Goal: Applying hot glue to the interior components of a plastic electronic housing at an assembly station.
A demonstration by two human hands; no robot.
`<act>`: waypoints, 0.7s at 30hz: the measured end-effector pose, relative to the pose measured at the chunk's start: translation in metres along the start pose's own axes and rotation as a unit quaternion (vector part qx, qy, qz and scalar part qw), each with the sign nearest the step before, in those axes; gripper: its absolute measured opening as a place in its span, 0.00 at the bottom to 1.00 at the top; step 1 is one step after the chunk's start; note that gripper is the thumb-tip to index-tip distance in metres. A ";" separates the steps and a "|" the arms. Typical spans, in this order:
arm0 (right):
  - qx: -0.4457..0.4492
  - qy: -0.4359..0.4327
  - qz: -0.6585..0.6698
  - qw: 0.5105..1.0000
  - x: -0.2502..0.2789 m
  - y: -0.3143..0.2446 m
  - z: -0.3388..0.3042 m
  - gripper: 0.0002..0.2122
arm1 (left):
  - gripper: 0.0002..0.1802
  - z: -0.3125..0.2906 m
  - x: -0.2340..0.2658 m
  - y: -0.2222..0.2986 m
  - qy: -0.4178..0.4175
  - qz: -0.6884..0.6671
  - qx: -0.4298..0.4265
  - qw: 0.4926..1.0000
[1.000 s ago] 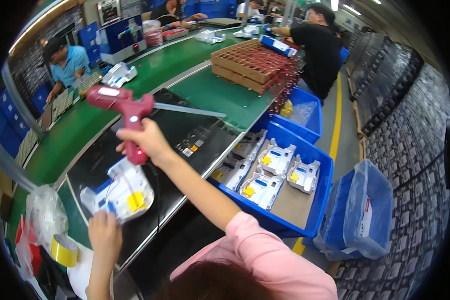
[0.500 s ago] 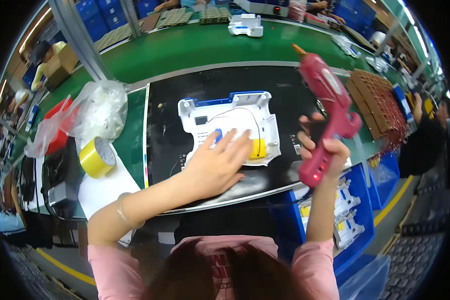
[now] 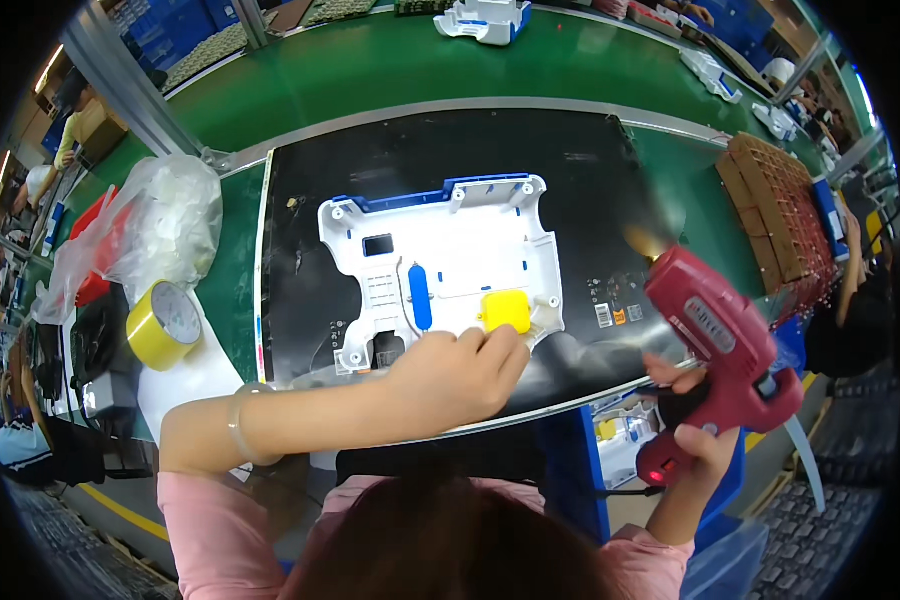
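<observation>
Containers first: clear plastic bag [image 3: 165, 225] sits at the left end of the bench, crumpled, w/ pale stuff inside that can't be made out; a red item [image 3: 98, 255] lies against its left side. Blue bin [image 3: 625, 440] under the bench edge on the right holds white parts w/ yellow bits, mostly hidden by the bench and the arm. Brown tray [image 3: 770, 215] on the green belt [image 3: 390, 70] at far right is packed w/ rows of small brownish pieces. A white housing [image 3: 485, 18] rides the belt at the top.

Work piece: white plastic housing [image 3: 440, 265] w/ blue rear edge lies flat on the black mat [image 3: 590, 180], roughly centre. It carries a blue oval insert [image 3: 419, 297] and a yellow square pad [image 3: 507, 311] near its front right corner.

Grip: left hand [image 3: 450, 375] rests on the housing's front edge, fingers curled loosely, fingertips [image 3: 505, 340] touching the yellow pad from below; pressing, not clasping. Bracelet [image 3: 236, 425] on that wrist. Right hand [image 3: 695, 440] is closed tight round the handle of a red glue gun [image 3: 720, 345], held off the bench's right end, nozzle pointing up-left toward the mat, well apart from the housing.

Yellow tape roll [image 3: 162, 325] stands just beside the bag on a white sheet [image 3: 185, 380].
</observation>
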State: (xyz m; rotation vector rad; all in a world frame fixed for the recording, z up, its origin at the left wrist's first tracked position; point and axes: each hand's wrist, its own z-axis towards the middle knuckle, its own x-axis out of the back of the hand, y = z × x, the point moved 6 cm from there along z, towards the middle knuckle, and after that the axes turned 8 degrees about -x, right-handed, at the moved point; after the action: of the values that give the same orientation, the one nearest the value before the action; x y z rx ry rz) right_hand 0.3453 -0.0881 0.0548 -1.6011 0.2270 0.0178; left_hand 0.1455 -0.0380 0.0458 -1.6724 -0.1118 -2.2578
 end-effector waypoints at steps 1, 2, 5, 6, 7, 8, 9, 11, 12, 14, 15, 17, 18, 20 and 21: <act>-0.047 -0.018 0.016 0.999 -0.005 0.002 -0.005 0.20 | 0.08 -0.002 -0.003 0.004 -0.004 -0.004 0.000 1.000; -0.094 -0.037 0.032 0.994 -0.010 0.004 -0.010 0.19 | 0.08 -0.003 -0.001 0.006 0.025 0.015 0.007 1.000; -0.081 -0.118 0.008 0.990 -0.017 0.007 -0.022 0.20 | 0.07 -0.009 0.001 0.011 0.065 0.040 0.012 0.997; -0.115 -0.095 0.002 0.989 -0.021 0.005 -0.025 0.19 | 0.06 -0.010 0.001 0.012 0.069 0.041 0.017 0.997; -0.120 -0.112 -0.026 0.986 -0.019 0.008 -0.027 0.19 | 0.06 -0.012 0.000 0.013 0.074 0.042 0.023 0.996; -0.125 -0.129 -0.054 0.982 -0.017 0.011 -0.028 0.19 | 0.04 -0.014 -0.002 0.013 0.098 0.033 0.035 0.994; -0.142 -0.091 -0.080 0.982 -0.017 0.008 -0.031 0.17 | 0.04 -0.013 -0.002 0.015 0.098 0.027 0.036 0.994; -0.172 -0.069 -0.093 0.978 -0.013 0.003 -0.031 0.16 | 0.03 -0.011 -0.001 0.019 0.085 0.073 0.020 0.993; -0.194 -0.055 -0.102 0.974 -0.010 0.008 -0.031 0.16 | 0.05 -0.012 -0.001 0.019 0.099 0.090 0.029 0.991; -0.157 -0.069 -0.128 0.977 -0.012 0.010 -0.030 0.14 | 0.05 -0.015 -0.003 0.019 0.103 0.100 0.033 0.989; -0.114 -0.081 -0.154 0.978 -0.012 0.010 -0.029 0.12 | 0.06 -0.016 -0.003 0.020 0.109 0.113 0.033 0.987; 0.023 -0.131 -0.282 0.950 0.004 0.026 -0.031 0.09 | 0.06 -0.014 -0.006 0.021 0.113 0.115 0.039 0.986; 0.039 -0.132 -0.308 0.941 0.000 0.021 -0.030 0.10 | 0.07 -0.014 -0.005 0.021 0.123 0.119 0.040 0.984; 0.072 -0.134 -0.360 0.921 -0.011 0.008 -0.030 0.11 | 0.07 -0.014 -0.005 0.021 0.129 0.126 0.037 0.983; 0.091 -0.139 -0.382 0.909 -0.017 0.003 -0.028 0.12 | 0.08 -0.014 -0.006 0.022 0.131 0.141 0.034 0.981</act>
State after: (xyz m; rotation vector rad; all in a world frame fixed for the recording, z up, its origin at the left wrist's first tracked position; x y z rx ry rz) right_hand 0.3249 -0.1135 0.0552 -1.3893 -0.6132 -0.3684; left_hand 0.1406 -0.0608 0.0333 -1.2544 0.1041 -2.2033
